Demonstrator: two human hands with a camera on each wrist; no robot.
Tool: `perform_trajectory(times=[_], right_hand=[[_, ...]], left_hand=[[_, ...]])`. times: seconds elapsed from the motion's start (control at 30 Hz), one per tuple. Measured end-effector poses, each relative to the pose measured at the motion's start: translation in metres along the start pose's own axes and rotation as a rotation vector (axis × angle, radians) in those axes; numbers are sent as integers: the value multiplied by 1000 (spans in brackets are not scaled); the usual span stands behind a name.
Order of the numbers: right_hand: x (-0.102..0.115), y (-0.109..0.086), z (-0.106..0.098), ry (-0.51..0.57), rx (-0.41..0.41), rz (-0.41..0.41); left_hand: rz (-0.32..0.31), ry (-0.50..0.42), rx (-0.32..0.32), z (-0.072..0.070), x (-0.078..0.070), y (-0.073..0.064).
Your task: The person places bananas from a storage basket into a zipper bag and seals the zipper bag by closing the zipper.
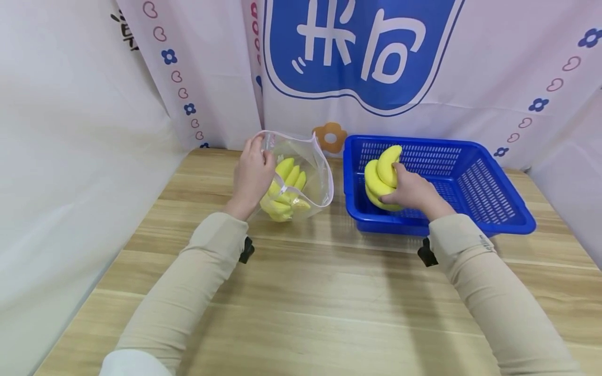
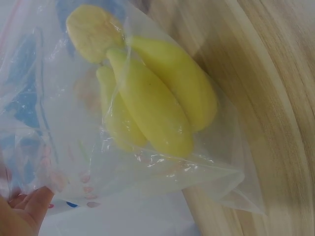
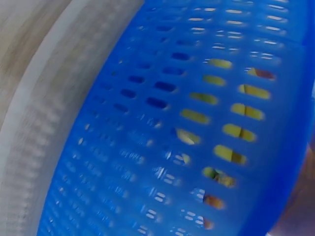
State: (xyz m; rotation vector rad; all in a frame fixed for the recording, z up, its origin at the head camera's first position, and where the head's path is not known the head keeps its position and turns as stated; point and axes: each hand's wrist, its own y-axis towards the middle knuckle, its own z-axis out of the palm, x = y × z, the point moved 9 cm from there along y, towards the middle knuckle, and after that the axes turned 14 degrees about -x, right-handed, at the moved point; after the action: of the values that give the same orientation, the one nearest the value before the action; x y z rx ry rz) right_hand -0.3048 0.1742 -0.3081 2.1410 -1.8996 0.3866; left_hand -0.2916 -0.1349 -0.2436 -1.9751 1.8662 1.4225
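At the left, my left hand point(image 1: 252, 175) pinches the rim of a clear zip bag point(image 1: 316, 180). Inside that bag sits a bunch of yellow bananas point(image 2: 152, 103), seen through the plastic in the left wrist view. My right hand point(image 1: 414, 192) reaches into a blue plastic basket point(image 1: 489, 227) and grips a second bunch of bananas point(image 1: 378, 180) at the basket's left end. From the right wrist, the slotted basket wall point(image 3: 147, 142) hides most of that hand, and bits of yellow show through its slots.
Both the bag and the basket stand on a wood-grain table point(image 1: 310, 292), near its far edge. Behind them hangs a white printed cloth point(image 1: 226, 68) with a blue emblem. More white cloth point(image 1: 70, 156) hangs along the left side.
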Motion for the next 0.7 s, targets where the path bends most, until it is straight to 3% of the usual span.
perform_trajectory(times=[0.4,0.7], right_hand=[[19,3,-32,360,-110,52],[42,-4,-48,592,-104,42]], left_hand=[[2,13,3,1,-1,1],[-1,21,2,1,0,0]])
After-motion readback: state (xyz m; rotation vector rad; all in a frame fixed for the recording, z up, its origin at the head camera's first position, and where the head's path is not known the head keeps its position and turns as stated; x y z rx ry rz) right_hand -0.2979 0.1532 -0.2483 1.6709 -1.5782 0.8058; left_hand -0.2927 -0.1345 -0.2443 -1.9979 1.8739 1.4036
